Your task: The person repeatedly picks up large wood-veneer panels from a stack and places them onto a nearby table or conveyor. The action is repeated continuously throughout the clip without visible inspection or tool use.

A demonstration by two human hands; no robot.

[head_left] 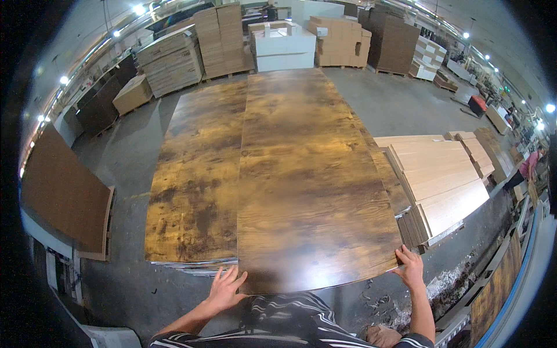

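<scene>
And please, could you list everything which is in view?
top board: one, mottled brown, centre
board stack: one, mottled brown, centre-left
pale panels: several, light tan, right
dark panel pile: one, brown, far left
rear stacks: several, brown and white, background
distant person: one, pink top, right edge
lights: several, white, ceiling
floor: one, grey, around stacks
striped clothing: black-white, bottom edge
left grip: one, bare, board's left corner
right grip: one, bare, board's right corner

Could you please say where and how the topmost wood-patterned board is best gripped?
Probably by both corners of its near edge, from the person's side: the board is wide and thin, and that edge juts nearer than the stack at left. The left hand and right hand are there.
</scene>
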